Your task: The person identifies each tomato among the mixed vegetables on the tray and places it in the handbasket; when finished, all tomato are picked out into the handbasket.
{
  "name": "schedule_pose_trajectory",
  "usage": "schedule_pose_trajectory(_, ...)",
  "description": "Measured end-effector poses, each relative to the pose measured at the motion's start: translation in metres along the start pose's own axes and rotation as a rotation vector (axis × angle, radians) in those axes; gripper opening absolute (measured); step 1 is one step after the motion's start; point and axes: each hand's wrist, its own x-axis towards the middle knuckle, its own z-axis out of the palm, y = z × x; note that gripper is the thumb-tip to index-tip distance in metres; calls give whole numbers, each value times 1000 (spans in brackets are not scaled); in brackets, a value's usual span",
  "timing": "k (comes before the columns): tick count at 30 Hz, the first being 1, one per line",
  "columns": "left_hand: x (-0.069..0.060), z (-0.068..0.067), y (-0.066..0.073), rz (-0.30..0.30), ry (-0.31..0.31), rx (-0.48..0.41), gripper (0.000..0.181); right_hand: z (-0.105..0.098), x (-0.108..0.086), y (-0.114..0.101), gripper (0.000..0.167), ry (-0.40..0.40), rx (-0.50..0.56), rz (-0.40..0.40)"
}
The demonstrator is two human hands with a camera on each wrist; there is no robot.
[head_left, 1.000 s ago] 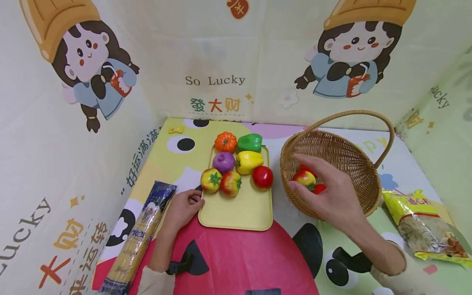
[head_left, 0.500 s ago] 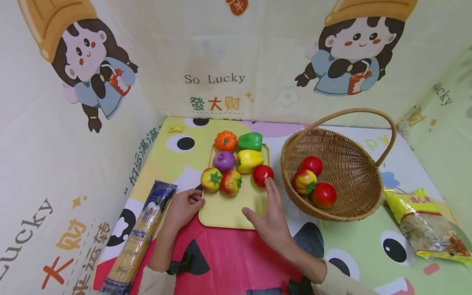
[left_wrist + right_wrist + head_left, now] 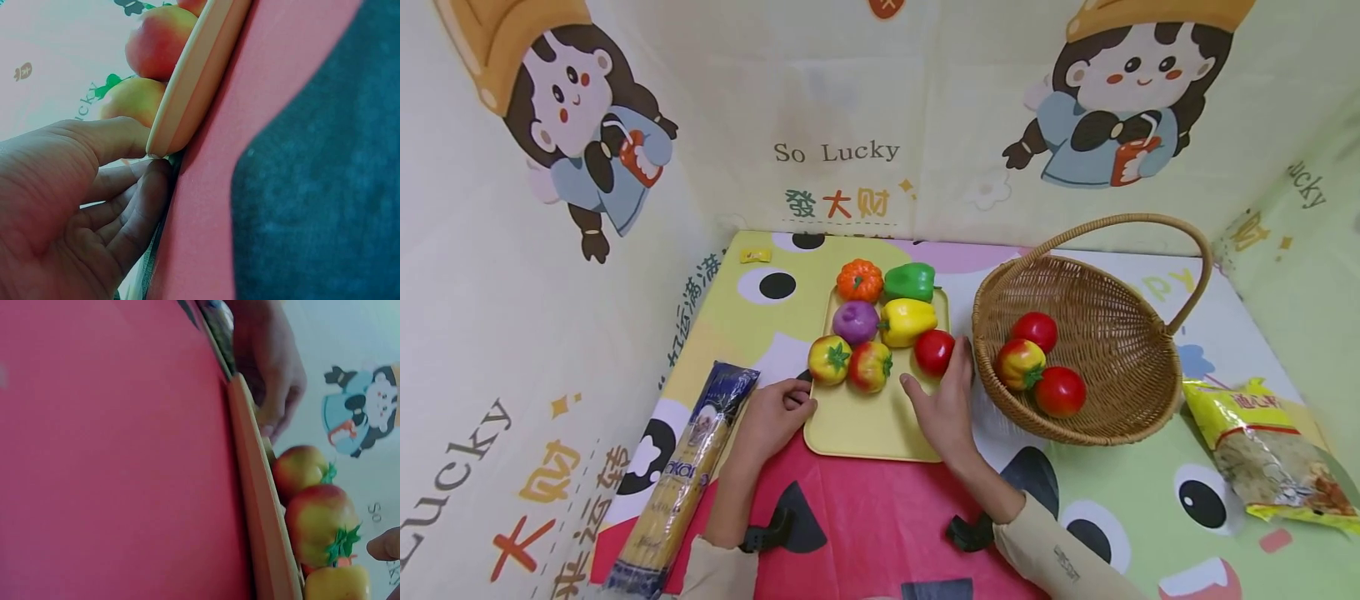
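Note:
A pale yellow tray holds several toy vegetables: an orange pumpkin, green pepper, yellow pepper, purple onion, two red-yellow fruits and a red tomato. My left hand pinches the tray's left edge; in the left wrist view its thumb is on the rim, fingertips below. My right hand is spread at the tray's right side, fingers beside the tomato, thumb apart from it. Only its thumb tip clearly shows in the right wrist view.
Right of the tray, a wicker basket with a tall handle holds two red tomatoes and a red-yellow fruit. A noodle packet lies at left, a yellow bag at far right, a small yellow packet at back left.
My right hand has come from over the basket to the tray's right side, its fingers now beside the tomato. The left hand stays at the tray edge. The basket's contents are uncovered.

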Motion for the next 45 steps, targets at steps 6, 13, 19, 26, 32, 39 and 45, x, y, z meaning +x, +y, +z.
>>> schedule_pose_trajectory(6, 1, 0, 2, 4, 7, 10, 26, 4, 13, 5, 93, 52, -7, 16)
schedule_pose_trajectory(13, 1, 0, 6, 15, 8, 13, 25, 7, 18, 14, 89, 64, -10, 27)
schedule_pose_trajectory(19, 1, -1, 4, 3, -5, 15, 26, 9, 18, 18, 84, 57, -12, 42)
schedule_pose_trajectory(26, -1, -1, -1, 6, -2, 20, 26, 9, 16, 18, 79, 47, -9, 27)
schedule_pose_trajectory(32, -1, 0, -1, 13, 0, 15, 25, 1, 7, 16, 78, 13, -18, -19)
schedule_pose_trajectory(39, 1, 0, -2, 31, 8, 19, 25, -16, -11, 2, 79, -67, 5, -50)
schedule_pose_trajectory(45, 2, 1, -3, 38, 10, 17, 24, -47, -23, -27, 78, -209, 162, -79)
